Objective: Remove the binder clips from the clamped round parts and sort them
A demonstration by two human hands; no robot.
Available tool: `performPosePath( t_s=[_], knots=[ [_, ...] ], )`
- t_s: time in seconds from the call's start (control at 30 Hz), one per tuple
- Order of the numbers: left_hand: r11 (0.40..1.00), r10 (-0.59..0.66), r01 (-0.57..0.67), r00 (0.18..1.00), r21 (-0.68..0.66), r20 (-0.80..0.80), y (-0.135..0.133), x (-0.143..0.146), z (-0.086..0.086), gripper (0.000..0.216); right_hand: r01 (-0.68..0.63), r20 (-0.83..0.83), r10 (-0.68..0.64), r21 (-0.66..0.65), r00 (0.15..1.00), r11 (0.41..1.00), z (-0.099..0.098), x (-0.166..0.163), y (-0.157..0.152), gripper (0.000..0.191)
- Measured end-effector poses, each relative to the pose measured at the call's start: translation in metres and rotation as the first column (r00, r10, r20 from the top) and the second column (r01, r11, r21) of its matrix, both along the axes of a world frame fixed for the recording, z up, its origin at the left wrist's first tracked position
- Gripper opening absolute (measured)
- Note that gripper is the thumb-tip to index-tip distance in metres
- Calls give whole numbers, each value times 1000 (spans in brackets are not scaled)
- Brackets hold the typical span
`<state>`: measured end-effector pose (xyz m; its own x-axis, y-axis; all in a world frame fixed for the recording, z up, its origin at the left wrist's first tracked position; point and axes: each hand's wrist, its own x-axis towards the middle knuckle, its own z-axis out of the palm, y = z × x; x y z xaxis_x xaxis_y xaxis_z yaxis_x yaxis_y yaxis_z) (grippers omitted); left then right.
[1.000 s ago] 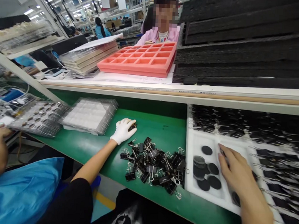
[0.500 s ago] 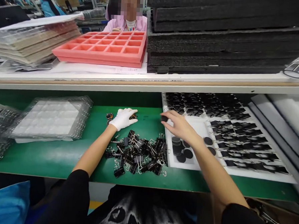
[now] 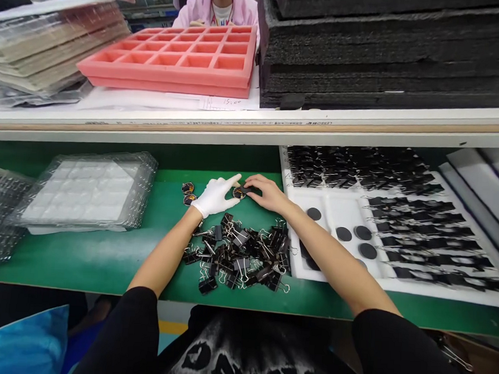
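My left hand [image 3: 216, 196], in a white glove, has its thumb and forefinger around a small round part [image 3: 238, 193] with an orange-and-black face, low over the green bench. From the right, my bare right hand [image 3: 268, 192] pinches a black disc [image 3: 246, 190] against that part's edge. Two similar round parts [image 3: 188, 188] lie just left of the glove. Below both hands is a heap of black binder clips [image 3: 240, 253] with silver handles. More black discs [image 3: 343, 234] lie in a white tray [image 3: 331, 199], partly hidden by my right forearm.
Rows of binder clips [image 3: 431, 230] fill the tray's right and back. Stacked clear plastic trays [image 3: 86, 192] stand left. On the shelf above are a pink compartment tray [image 3: 163, 71] and black foam sheets [image 3: 386, 54]. A person in pink [image 3: 246, 11] sits opposite.
My right hand has moved left from the white tray, bringing the black disc to the round part at my left hand. The left hand has shifted slightly. The camera view has tilted down.
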<state>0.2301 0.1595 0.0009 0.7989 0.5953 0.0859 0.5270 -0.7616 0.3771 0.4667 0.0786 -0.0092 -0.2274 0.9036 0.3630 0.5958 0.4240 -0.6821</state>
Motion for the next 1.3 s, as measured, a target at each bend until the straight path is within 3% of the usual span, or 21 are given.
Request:
performPosePath(
  t_s=[0.23, 0.43, 0.63, 0.83, 1.1, 1.3],
  knots=[
    [999, -13, 17, 998, 51, -68, -4, 1, 2, 91, -77, 159, 98, -134, 982, 988, 1, -1, -2, 45],
    [998, 0, 4, 998, 63, -59, -4, 3, 0, 75, -101, 166, 117, -98, 979, 990, 2, -3, -3, 29],
    [997, -7, 12, 997, 72, -73, -4, 3, 0, 77, -115, 155, 128, -91, 980, 989, 2, -4, -3, 33],
    [996, -14, 23, 995, 89, -98, -3, 4, 1, 80, -85, 202, 104, -103, 974, 991, 4, -7, -4, 27],
    [995, -8, 21, 990, 97, -138, -6, 4, 7, 77, 79, 27, -76, -142, 997, 987, 6, -7, -3, 27],
    [994, -9, 23, 991, 103, -132, -6, 5, 7, 73, 169, 119, -151, -163, 981, 972, 4, -9, -2, 14]
  ],
)
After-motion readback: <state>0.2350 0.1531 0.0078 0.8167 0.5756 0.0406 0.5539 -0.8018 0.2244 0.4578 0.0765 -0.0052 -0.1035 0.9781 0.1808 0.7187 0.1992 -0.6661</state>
